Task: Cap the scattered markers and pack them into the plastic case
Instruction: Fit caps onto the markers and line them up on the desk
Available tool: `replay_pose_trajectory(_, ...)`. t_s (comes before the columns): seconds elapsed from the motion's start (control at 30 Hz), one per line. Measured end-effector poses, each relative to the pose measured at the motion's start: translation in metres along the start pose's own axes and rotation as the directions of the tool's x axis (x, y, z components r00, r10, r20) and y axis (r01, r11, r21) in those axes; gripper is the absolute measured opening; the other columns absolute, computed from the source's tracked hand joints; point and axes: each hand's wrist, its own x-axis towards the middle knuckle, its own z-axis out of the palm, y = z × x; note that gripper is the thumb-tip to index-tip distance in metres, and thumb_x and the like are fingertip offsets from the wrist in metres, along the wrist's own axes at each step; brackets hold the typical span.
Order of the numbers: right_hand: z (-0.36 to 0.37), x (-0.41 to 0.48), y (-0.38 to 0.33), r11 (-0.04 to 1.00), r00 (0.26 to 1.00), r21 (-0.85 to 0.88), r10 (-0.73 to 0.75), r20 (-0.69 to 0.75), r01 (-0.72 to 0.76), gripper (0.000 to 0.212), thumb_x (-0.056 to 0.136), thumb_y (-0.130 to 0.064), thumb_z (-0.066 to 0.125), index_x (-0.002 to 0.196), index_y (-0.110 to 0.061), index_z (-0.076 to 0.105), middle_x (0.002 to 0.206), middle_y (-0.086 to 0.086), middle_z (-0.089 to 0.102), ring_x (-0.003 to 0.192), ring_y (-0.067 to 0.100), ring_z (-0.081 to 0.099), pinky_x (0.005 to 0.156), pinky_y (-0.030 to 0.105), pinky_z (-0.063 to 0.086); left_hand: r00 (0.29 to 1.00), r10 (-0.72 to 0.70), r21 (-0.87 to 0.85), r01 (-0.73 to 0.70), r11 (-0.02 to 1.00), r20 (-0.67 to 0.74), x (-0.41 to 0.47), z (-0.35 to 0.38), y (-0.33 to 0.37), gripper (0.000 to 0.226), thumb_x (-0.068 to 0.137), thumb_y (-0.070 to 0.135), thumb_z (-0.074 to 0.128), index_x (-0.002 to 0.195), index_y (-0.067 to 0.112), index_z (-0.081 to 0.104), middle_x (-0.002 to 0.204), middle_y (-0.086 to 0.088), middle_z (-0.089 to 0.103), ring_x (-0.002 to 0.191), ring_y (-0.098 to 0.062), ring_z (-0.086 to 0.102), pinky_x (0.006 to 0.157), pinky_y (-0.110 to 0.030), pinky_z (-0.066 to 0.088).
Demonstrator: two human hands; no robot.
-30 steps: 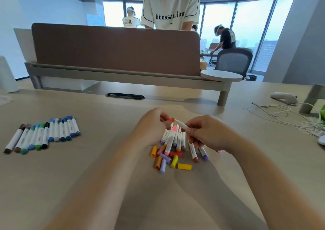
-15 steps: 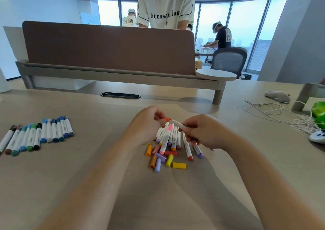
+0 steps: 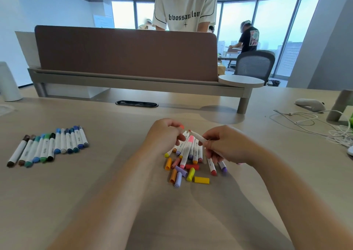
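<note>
Pulled apart since before: left hand [image 3: 165, 133] pinching cap [image 3: 181, 126], right hand [image 3: 223, 144] gripping marker [image 3: 197, 136] above pile [image 3: 188, 159], tip lined up for capping.

Two bare hands are over the desk, the left hand [image 3: 164, 133] and the right hand [image 3: 225, 144]. One white marker with a bare orange tip [image 3: 197, 136] sits in the right one. At the left of the frame lies a row of eleven capped white markers [image 3: 49, 146]. In the centre, seven loose coloured plastic caps [image 3: 186, 173] lie below a heap of markers [image 3: 191, 150], roughly eight; overlap hides the exact number.
</note>
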Motion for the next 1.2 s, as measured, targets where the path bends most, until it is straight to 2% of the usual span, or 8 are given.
replay_pose_trajectory(0.07,0.002,-0.002,-0.004,0.999,1.000,-0.047,-0.018,0.020,0.019,0.020,0.100,-0.023,0.052,0.100,-0.019,0.071,0.078,0.001,0.074,0.070,0.023,0.069,0.066,0.023,0.056,0.997,-0.068,-0.114,0.065,0.991,-0.021,-0.001,0.002,0.001,0.014,0.096,0.013,0.051,0.104,0.012,0.063,0.077,-0.003,0.075,0.066,-0.016,0.068,0.060,-0.029,0.050)
replay_pose_trajectory(0.13,0.004,-0.002,-0.006,0.993,0.999,-0.118,-0.030,0.013,0.031,0.021,0.099,-0.030,0.053,0.102,-0.021,0.072,0.083,0.001,0.074,0.074,0.022,0.069,0.061,0.018,0.052,0.994,-0.104,-0.180,0.096,0.979,-0.033,0.000,0.002,0.000,0.013,0.096,0.011,0.050,0.098,0.008,0.062,0.078,-0.006,0.076,0.068,-0.019,0.072,0.061,-0.029,0.052)
replay_pose_trajectory(0.3,0.004,-0.005,-0.008,1.000,0.997,-0.022,-0.016,0.072,0.017,0.019,0.100,-0.023,0.054,0.100,-0.013,0.071,0.066,-0.003,0.070,0.050,0.007,0.061,0.047,0.008,0.044,0.990,-0.133,-0.304,0.114,0.946,-0.042,0.000,0.002,0.001,0.010,0.096,0.007,0.049,0.094,0.007,0.059,0.080,-0.011,0.076,0.063,-0.021,0.071,0.053,-0.026,0.048)
replay_pose_trajectory(0.57,0.005,-0.007,-0.010,1.000,0.998,-0.007,-0.006,0.055,0.006,0.024,0.101,-0.021,0.051,0.097,-0.007,0.070,0.051,-0.010,0.063,0.040,0.004,0.055,0.042,0.010,0.041,0.994,-0.108,-0.222,0.098,0.970,-0.035,-0.002,0.007,0.002,0.008,0.098,0.012,0.053,0.096,0.007,0.060,0.084,-0.012,0.074,0.067,-0.023,0.074,0.050,-0.024,0.049)
replay_pose_trajectory(0.77,0.007,-0.002,-0.006,0.999,1.000,0.026,-0.022,-0.016,0.022,0.030,0.101,-0.023,0.050,0.092,-0.003,0.070,0.071,0.011,0.069,0.050,0.011,0.051,0.058,0.026,0.045,0.998,-0.042,-0.136,0.036,0.990,-0.046,-0.004,0.016,0.000,0.007,0.097,0.015,0.056,0.095,0.008,0.057,0.082,-0.011,0.075,0.067,-0.024,0.074,0.062,-0.035,0.056)
replay_pose_trajectory(0.97,0.014,0.003,-0.008,0.994,0.999,0.104,-0.017,-0.045,0.021,0.025,0.101,-0.021,0.051,0.094,-0.006,0.069,0.063,0.001,0.062,0.048,0.008,0.049,0.054,0.021,0.043,0.993,0.012,-0.044,-0.017,0.999,-0.114,-0.004,0.017,0.000,0.008,0.097,0.017,0.055,0.092,0.013,0.059,0.089,-0.011,0.073,0.075,-0.024,0.073,0.068,-0.039,0.059)
replay_pose_trajectory(1.07,0.017,0.007,-0.008,0.975,0.997,0.221,0.027,-0.068,-0.012,0.022,0.100,-0.018,0.052,0.094,-0.005,0.068,0.065,0.006,0.063,0.051,0.012,0.050,0.053,0.023,0.043,0.994,0.030,-0.084,-0.040,0.996,-0.109,-0.005,0.015,0.003,0.010,0.098,0.014,0.052,0.098,0.013,0.062,0.092,-0.010,0.073,0.076,-0.021,0.073,0.071,-0.041,0.060)
replay_pose_trajectory(1.2,0.019,0.012,-0.014,0.954,0.978,0.295,0.112,-0.173,-0.057,0.023,0.100,-0.017,0.052,0.092,0.000,0.066,0.072,0.012,0.072,0.049,0.012,0.058,0.047,0.021,0.049,0.993,0.096,-0.028,-0.099,0.995,-0.075,-0.007,0.012,0.006,0.033,0.099,0.018,0.049,0.130,0.025,0.059,0.112,0.000,0.069,0.095,-0.020,0.067,0.076,-0.034,0.056)
